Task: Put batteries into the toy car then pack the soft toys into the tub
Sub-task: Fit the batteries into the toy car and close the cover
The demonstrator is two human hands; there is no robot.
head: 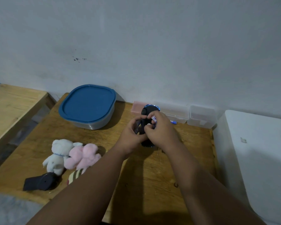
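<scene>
1. And there it was: the dark plastic toy car with blue trim sat belly-up at about one o'clock on the wooden desk, caught between both hands.
2. The left hand gripped the car's flank, fingers curled round it to steady it.
3. The right hand pinched a small pale battery with purple print over the underside, fingers narrow around it. Seating that cell looked like the step in hand.
4. A second, blue battery lay on the desk at two o'clock, just beside the clear plastic boxes.
5. Here was the danger: the fingers hid the bay, so the pinched cell could go in the wrong way round, or tilt and jam. Whether any cell was already seated could not be told.
6. The loose blue cell could roll if the desk got bumped.
7. The clear tub with its blue lid stood closed at ten o'clock. The white plush bear, pink plush toy and striped soft toy lay at eight o'clock, the striped one partly under the left forearm. A careless pull-back could sweep it off.
</scene>
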